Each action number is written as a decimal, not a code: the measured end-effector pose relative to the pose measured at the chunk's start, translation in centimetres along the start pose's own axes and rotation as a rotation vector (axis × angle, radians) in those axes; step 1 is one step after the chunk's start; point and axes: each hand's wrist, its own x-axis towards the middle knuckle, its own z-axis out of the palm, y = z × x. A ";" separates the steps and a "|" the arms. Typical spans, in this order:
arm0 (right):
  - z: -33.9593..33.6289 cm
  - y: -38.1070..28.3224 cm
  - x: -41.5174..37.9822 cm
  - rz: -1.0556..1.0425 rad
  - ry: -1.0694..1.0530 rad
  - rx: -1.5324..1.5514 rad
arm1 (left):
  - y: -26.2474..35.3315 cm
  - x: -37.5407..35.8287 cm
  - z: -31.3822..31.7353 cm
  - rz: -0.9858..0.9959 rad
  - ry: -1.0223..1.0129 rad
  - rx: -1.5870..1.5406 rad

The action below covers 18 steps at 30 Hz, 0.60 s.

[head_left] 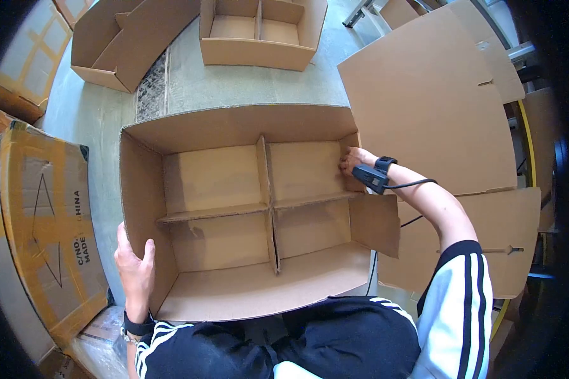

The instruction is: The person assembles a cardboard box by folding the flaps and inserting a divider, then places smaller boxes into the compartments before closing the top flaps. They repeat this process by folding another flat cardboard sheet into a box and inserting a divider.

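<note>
A large open cardboard box point(234, 123) lies in front of my lap, split into four compartments by a crossed cardboard divider point(267, 177). My left hand point(134, 262) rests against the outside of its left wall, with the thumb apart from the fingers. At the upper right compartment, my right hand point(355, 160) reaches over the right wall with its fingers bent around the cardboard there. A cardboard flap point(376, 224) sticks outward from the lower right side of the box.
Two other cardboard boxes point(259, 54) point(101, 78) stand on the floor beyond. Large flat cardboard sheets point(430, 107) lean at the right. Taped cartons point(50, 234) are stacked at the left, beside a plastic-wrapped item point(100, 335).
</note>
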 end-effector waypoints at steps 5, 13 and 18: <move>-3.5 1.0 5.0 0.106 0.096 -0.756 | -0.1 0.2 -0.3 -0.058 -0.084 -0.089; 6.3 -0.5 -0.8 -0.166 -0.224 -2.689 | 0.1 0.1 -0.5 -0.058 -0.083 -0.039; 13.9 -3.1 -10.2 -0.599 -0.048 -2.761 | 0.0 0.1 0.0 -0.033 -0.015 0.000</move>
